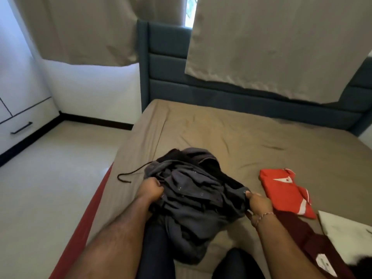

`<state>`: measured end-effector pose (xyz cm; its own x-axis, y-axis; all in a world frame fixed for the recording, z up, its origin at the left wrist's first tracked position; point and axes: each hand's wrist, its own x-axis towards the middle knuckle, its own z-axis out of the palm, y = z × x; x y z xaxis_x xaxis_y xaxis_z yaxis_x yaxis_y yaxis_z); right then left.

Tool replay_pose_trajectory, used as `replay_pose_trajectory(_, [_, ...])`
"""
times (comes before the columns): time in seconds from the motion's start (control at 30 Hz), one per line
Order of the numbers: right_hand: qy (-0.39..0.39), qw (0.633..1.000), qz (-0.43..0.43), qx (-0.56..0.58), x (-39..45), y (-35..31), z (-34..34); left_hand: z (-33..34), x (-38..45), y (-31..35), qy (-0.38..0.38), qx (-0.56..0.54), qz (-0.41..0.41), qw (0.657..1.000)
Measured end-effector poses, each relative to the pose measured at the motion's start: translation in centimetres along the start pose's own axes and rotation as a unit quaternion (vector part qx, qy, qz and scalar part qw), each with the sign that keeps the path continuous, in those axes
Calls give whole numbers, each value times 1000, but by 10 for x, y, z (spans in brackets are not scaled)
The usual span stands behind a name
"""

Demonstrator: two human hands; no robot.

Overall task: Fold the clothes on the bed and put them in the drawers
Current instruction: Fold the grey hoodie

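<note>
A crumpled dark grey garment [193, 200] with a black drawstring lies bunched on the brown bed sheet [231, 133] in front of me. My left hand [151, 190] grips a fold at the garment's left side. At its right edge my right hand [258, 205], with a bracelet on the wrist, pinches the cloth near a metal eyelet. A folded red shirt [285, 192] with white trim lies on the bed to the right. A maroon garment [314, 244] and a white one [346, 232] lie at the lower right.
White drawers with a black handle [21, 127] stand against the left wall across a pale tiled floor [50, 178]. A dark blue padded headboard [221, 93] rises behind the bed, with beige curtains [271, 47] hanging over it. My knees rest on the bed.
</note>
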<state>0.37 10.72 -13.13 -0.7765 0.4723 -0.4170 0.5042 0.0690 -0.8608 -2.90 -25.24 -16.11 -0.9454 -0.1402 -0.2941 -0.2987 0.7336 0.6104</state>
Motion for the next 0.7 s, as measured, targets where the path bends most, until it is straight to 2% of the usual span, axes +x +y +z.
replay_pose_trajectory(0.1, [-1,999,24,23,2,22,11,0,8,-10,15,3,-1,1000])
replay_pose_trajectory(0.23, [9,995,26,94,6,36,27,-14,42,-1,96,-21,24,995])
replay_pose_trajectory(0.33, [11,990,26,136,6,47,37,-19,78,3,121,-49,-44,991])
replay_pose_trajectory(0.43, [20,985,51,166,15,52,48,-14,118,-4,52,-45,-142,987])
replay_pose_trajectory(0.53, [22,980,78,180,19,55,53,-6,135,-9,-27,-119,-179,976])
replay_pose_trajectory(0.63, [9,978,96,184,25,47,56,2,137,-11,-64,-272,-229,933])
replay_pose_trajectory(0.7, [3,978,97,184,27,45,58,1,135,-12,-92,-307,-248,914])
